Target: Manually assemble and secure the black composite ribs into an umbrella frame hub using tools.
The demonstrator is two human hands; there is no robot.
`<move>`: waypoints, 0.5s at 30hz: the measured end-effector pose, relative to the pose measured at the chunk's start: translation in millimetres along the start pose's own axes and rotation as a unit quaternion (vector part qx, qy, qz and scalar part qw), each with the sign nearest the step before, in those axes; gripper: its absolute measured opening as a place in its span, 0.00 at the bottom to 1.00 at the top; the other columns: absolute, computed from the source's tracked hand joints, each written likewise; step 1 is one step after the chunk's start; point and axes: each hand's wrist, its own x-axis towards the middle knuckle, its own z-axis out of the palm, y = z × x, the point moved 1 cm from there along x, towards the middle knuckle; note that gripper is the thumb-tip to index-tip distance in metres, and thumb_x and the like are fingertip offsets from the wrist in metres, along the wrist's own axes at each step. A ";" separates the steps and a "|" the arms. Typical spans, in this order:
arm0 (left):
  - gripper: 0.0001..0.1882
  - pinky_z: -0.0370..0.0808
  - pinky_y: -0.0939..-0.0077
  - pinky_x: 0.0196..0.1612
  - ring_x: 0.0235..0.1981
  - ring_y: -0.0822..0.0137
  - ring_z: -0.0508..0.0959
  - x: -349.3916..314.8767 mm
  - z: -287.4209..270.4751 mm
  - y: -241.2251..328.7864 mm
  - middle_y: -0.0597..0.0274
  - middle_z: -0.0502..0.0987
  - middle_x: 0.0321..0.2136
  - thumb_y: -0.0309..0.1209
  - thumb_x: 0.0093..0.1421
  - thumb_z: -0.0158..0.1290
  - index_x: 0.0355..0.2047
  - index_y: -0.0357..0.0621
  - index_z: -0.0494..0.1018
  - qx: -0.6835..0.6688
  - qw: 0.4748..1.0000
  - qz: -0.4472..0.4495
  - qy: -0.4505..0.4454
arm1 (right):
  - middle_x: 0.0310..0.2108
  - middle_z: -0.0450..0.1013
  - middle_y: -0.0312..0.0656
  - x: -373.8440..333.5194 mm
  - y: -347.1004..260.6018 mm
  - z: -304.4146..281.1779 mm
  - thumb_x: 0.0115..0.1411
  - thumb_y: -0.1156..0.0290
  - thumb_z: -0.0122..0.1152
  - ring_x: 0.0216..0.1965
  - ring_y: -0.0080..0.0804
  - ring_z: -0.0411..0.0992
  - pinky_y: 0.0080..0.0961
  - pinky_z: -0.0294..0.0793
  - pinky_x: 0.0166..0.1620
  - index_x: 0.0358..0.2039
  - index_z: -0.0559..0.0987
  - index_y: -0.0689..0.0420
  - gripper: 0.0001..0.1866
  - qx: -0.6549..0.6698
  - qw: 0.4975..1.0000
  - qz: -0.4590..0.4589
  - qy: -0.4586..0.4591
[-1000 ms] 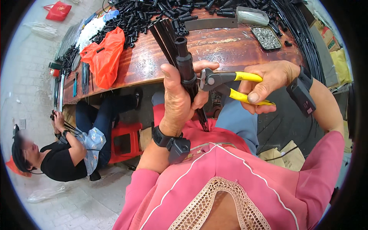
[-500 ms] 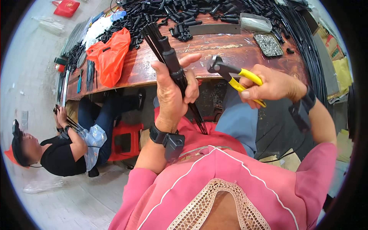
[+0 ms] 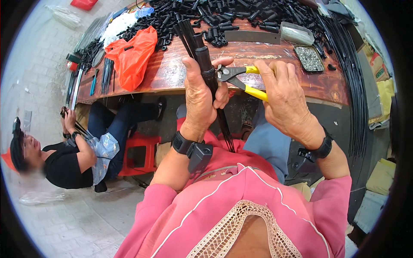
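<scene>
My left hand [image 3: 198, 96] is closed round a bundle of thin black rods [image 3: 224, 124] with black tubular fittings [image 3: 204, 58] at their upper part. The bundle slants, its lower ends hanging over my lap. In my right hand [image 3: 284, 92] are end-cutting pliers [image 3: 234, 75] with yellow handles, spread apart. Their dark head touches or nearly touches the side of a black fitting, just by my left fingers. What sits between the jaws is too small to make out.
A reddish wooden table [image 3: 254, 58] carries heaped black fittings [image 3: 275, 17], an orange plastic bag [image 3: 134, 56], a flat metal strip [image 3: 251, 37], a clear box [image 3: 297, 33] and a tray of small metal pieces [image 3: 309, 59]. Long black rods [image 3: 350, 86] hang at right. A seated co-worker [image 3: 71, 159] handles rods at left.
My right hand has swung the pliers left, bringing their head from open air to the fitting in the bundle. My left hand keeps its hold. The whole view has shifted slightly.
</scene>
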 end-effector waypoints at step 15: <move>0.52 0.55 0.81 0.11 0.06 0.77 0.54 6.8 -1.8 -0.8 0.72 0.58 0.07 0.76 0.54 0.29 0.44 0.33 0.72 0.030 0.999 -0.008 0.035 | 0.39 0.64 0.49 1.0 -3.0 22.0 0.43 0.81 0.57 0.40 0.45 0.64 0.35 0.69 0.39 0.57 0.64 0.63 0.35 -0.092 0.992 0.012 0.084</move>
